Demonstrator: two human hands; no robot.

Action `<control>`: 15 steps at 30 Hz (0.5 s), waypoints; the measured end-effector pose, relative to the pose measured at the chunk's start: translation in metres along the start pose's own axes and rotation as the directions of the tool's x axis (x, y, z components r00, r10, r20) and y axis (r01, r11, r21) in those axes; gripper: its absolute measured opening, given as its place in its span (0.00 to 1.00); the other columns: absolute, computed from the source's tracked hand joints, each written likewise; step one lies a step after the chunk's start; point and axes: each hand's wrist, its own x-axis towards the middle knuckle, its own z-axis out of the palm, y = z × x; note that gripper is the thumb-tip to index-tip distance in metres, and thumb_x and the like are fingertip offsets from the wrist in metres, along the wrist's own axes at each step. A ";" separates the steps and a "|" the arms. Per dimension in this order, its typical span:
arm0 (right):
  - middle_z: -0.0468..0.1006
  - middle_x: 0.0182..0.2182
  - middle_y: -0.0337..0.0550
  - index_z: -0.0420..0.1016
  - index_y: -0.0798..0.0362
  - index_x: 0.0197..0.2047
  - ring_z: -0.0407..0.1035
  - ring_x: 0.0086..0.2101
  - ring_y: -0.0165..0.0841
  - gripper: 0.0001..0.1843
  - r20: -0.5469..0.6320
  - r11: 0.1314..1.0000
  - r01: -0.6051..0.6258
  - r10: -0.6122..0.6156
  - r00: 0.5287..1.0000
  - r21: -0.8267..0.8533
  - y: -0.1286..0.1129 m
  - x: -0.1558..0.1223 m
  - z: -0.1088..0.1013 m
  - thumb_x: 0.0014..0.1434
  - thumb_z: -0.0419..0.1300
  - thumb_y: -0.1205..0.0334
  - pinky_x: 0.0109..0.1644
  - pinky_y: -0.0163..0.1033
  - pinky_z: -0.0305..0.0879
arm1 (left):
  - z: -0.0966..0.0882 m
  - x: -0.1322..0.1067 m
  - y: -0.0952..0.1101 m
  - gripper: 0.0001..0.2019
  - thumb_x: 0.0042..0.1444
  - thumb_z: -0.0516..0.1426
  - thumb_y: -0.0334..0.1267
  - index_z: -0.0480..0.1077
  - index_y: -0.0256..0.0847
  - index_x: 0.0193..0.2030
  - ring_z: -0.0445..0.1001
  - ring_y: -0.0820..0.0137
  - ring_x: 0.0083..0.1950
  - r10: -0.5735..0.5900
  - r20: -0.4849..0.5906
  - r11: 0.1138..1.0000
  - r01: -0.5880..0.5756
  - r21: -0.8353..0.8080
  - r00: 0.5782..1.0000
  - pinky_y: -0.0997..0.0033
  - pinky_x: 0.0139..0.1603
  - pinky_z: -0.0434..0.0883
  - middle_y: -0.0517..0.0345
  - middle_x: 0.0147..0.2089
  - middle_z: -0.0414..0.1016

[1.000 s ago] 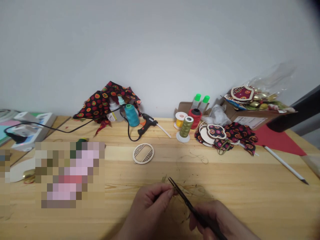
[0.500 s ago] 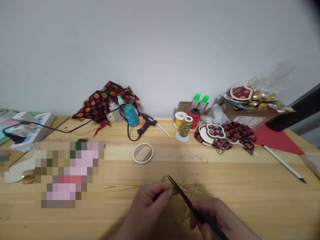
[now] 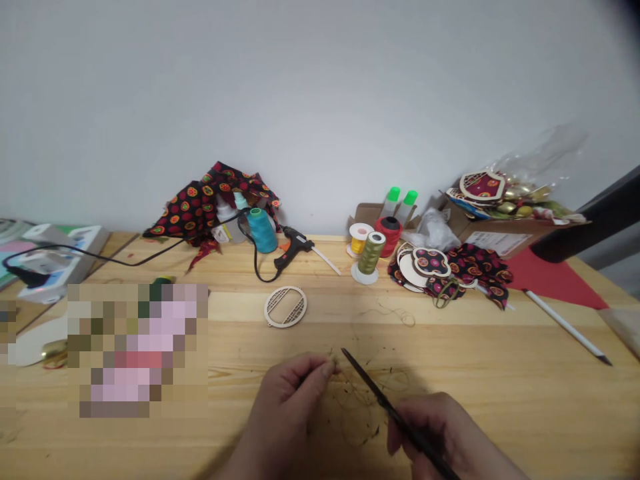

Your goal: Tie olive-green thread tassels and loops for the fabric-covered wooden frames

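My left hand (image 3: 290,397) is closed in a pinch, thumb against forefinger, on a small bit of olive-green thread (image 3: 335,363) at the fingertips. Its exact shape is too small to make out. My right hand (image 3: 443,423) grips dark scissors (image 3: 369,385), whose blades look together and point up and left, a little apart from the left fingertips. Loose thread (image 3: 357,400) and dark snippets lie on the wood between and beyond the hands. Farther off sits an oval wooden lattice frame (image 3: 285,307).
A black glue gun (image 3: 295,248) lies beside a teal thread cone (image 3: 263,231). An olive thread spool (image 3: 371,257) stands near a red one (image 3: 389,236). Right of them are patterned fabric pieces (image 3: 485,267) and a cardboard box (image 3: 500,233). A white pencil (image 3: 565,327) lies at right.
My left hand has drawn slightly left and away from the scissors. The blades have come together, and my right hand has shifted slightly right.
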 end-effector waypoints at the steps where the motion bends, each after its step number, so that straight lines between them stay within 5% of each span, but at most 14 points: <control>1: 0.63 0.18 0.32 0.71 0.55 0.28 0.59 0.20 0.26 0.06 -0.086 0.996 -0.018 0.010 0.996 -0.090 0.002 -0.003 -0.004 0.49 0.61 0.61 0.21 0.29 0.51 | -0.001 0.001 -0.001 0.13 0.50 0.61 0.46 0.79 0.38 0.30 0.68 0.69 0.28 -0.008 -0.020 0.999 0.008 -0.034 1.000 0.75 0.29 0.64 0.57 0.26 0.75; 4: 0.74 0.23 0.41 0.73 0.53 0.29 0.69 0.24 0.34 0.14 -0.371 0.921 -0.124 -0.024 0.928 -0.370 0.020 -0.012 -0.030 0.53 0.58 0.50 0.27 0.35 0.61 | -0.003 0.001 -0.002 0.12 0.48 0.62 0.45 0.79 0.37 0.31 0.63 0.74 0.23 -0.006 -0.082 0.994 -0.004 -0.112 0.997 0.78 0.24 0.60 0.61 0.21 0.71; 7: 0.79 0.24 0.49 0.76 0.51 0.34 0.74 0.25 0.45 0.20 -0.648 0.750 -0.438 0.017 0.762 -0.495 0.052 -0.024 -0.067 0.54 0.55 0.43 0.25 0.42 0.64 | -0.003 0.001 -0.001 0.13 0.50 0.62 0.46 0.78 0.36 0.32 0.52 0.79 0.17 -0.011 -0.102 0.988 -0.004 -0.151 0.995 0.80 0.19 0.52 0.68 0.14 0.58; 9: 0.78 0.20 0.52 0.78 0.50 0.30 0.73 0.20 0.45 0.18 -0.719 0.659 -0.542 0.003 0.695 -0.521 0.072 -0.032 -0.087 0.55 0.54 0.46 0.21 0.42 0.62 | -0.002 0.002 -0.003 0.14 0.51 0.61 0.46 0.77 0.35 0.32 0.50 0.80 0.17 -0.012 -0.092 0.985 -0.004 -0.170 0.996 0.80 0.18 0.49 0.70 0.12 0.55; 12: 0.77 0.17 0.53 0.77 0.49 0.23 0.72 0.17 0.40 0.18 -0.732 0.623 -0.579 0.015 0.681 -0.526 0.087 -0.041 -0.102 0.58 0.54 0.52 0.19 0.40 0.62 | -0.001 0.003 -0.006 0.14 0.52 0.60 0.46 0.76 0.35 0.33 0.50 0.80 0.16 -0.011 -0.059 0.981 0.000 -0.192 0.998 0.79 0.18 0.47 0.70 0.12 0.56; 15: 0.78 0.21 0.55 0.79 0.52 0.30 0.74 0.21 0.42 0.16 -0.696 0.602 -0.565 0.021 0.717 -0.564 0.089 -0.044 -0.101 0.59 0.54 0.53 0.22 0.41 0.65 | 0.000 0.004 -0.007 0.14 0.53 0.60 0.46 0.76 0.35 0.34 0.49 0.81 0.16 -0.028 -0.042 0.975 0.018 -0.222 0.999 0.79 0.18 0.45 0.71 0.12 0.55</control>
